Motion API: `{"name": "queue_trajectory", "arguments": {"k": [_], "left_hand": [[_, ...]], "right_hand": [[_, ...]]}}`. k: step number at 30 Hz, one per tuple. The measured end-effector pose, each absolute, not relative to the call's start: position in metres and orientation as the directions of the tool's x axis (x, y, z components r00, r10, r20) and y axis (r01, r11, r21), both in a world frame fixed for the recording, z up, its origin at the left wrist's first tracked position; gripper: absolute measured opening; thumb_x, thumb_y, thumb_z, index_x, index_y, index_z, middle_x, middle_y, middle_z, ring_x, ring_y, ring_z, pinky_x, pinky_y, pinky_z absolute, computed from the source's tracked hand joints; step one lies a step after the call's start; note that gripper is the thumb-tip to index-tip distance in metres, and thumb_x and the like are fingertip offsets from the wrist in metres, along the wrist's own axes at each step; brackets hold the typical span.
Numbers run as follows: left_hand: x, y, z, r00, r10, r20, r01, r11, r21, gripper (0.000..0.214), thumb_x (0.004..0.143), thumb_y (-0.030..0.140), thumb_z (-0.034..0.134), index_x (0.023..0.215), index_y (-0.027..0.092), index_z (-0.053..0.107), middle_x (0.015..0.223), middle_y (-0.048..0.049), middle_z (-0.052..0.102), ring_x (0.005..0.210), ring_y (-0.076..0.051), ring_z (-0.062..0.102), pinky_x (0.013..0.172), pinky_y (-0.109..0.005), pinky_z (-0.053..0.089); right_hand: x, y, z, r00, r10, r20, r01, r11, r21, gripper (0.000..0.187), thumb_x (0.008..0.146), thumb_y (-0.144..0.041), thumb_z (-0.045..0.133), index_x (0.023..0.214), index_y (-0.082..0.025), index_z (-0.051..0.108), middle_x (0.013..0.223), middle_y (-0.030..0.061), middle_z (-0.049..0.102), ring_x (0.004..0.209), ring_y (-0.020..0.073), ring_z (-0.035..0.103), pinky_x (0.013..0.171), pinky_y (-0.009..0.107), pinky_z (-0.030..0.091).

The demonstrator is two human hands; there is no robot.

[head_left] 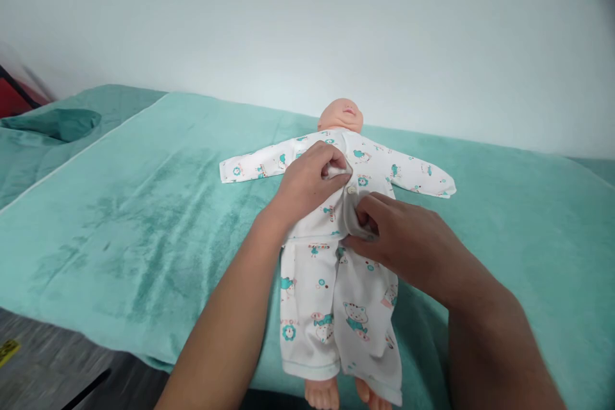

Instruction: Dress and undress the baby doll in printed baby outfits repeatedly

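A baby doll (339,116) lies on its back in a white patterned shirt (307,221) and matching pants (314,314). Both sleeves stretch out to the sides, and the doll's bare feet show below the pant legs. My left hand (311,180) pinches the shirt's front edge at the chest. Just below its fingertips, a pale button (352,190) is visible on the placket. At the lower right of the shirt front, my right hand (396,234) grips the hem corner, which is folded back. Its fingertips are partly hidden by the cloth.
A green plush cover (120,205) spreads under the doll across the bed, with a few wrinkles at left. A white wall (288,25) rises behind. At far left lies a green face-hole opening (52,125). Grey floor (43,365) shows at lower left.
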State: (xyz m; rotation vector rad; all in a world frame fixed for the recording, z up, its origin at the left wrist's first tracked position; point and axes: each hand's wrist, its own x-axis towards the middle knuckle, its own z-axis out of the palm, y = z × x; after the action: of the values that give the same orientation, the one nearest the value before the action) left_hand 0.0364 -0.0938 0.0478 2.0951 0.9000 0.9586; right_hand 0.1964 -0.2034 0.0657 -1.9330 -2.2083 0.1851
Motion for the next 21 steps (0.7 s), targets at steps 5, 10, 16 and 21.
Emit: {"name": "queue_trajectory", "arguments": {"k": [5,10,16,21], "left_hand": [[0.039,-0.094,0.046,0.486,0.798,0.357,0.332,-0.546,0.769,0.024,0.082,0.017,0.058,0.104,0.024,0.065,0.099,-0.0001,0.059,0.074,-0.012,0.049,0.074,-0.028,0.043],[0.039,-0.093,0.042,0.523,0.77,0.365,0.297,-0.566,0.769,0.026,0.087,0.015,0.051,0.097,0.026,0.072,0.098,-0.0005,0.057,0.073,-0.011,0.053,0.072,-0.028,0.044],[0.043,-0.088,0.036,0.424,0.781,0.458,0.282,-0.595,0.753,0.029,0.083,0.006,0.047,0.083,0.021,0.071,0.094,-0.0022,0.06,0.082,-0.014,0.056,0.077,-0.029,0.045],[0.045,-0.079,0.024,0.303,0.805,0.51,0.328,-0.591,0.737,0.025,0.083,0.007,0.048,0.085,0.02,0.068,0.099,-0.0043,0.062,0.089,-0.016,0.059,0.084,-0.03,0.048]], "right_hand": [[0.193,-0.206,0.065,-0.306,0.951,0.051,0.918,0.309,-0.25,0.026,0.081,-0.018,0.054,0.064,-0.02,0.034,0.062,-0.0029,0.049,0.054,0.0108,0.036,0.051,0.029,0.021],[0.185,-0.207,0.065,-0.361,0.931,0.058,0.905,0.365,-0.217,0.026,0.075,-0.011,0.054,0.059,-0.019,0.034,0.055,-0.0033,0.043,0.051,0.0106,0.028,0.051,0.031,0.017],[0.183,-0.208,0.065,-0.395,0.918,0.043,0.859,0.386,-0.335,0.023,0.077,-0.012,0.055,0.059,-0.02,0.043,0.055,-0.0037,0.049,0.051,0.0102,0.032,0.052,0.03,0.021],[0.201,-0.199,0.05,-0.24,0.914,0.327,0.504,0.405,-0.763,0.02,0.093,-0.031,0.053,0.075,-0.024,0.058,0.074,0.0003,0.062,0.068,0.0151,0.056,0.063,0.029,0.043]]}}
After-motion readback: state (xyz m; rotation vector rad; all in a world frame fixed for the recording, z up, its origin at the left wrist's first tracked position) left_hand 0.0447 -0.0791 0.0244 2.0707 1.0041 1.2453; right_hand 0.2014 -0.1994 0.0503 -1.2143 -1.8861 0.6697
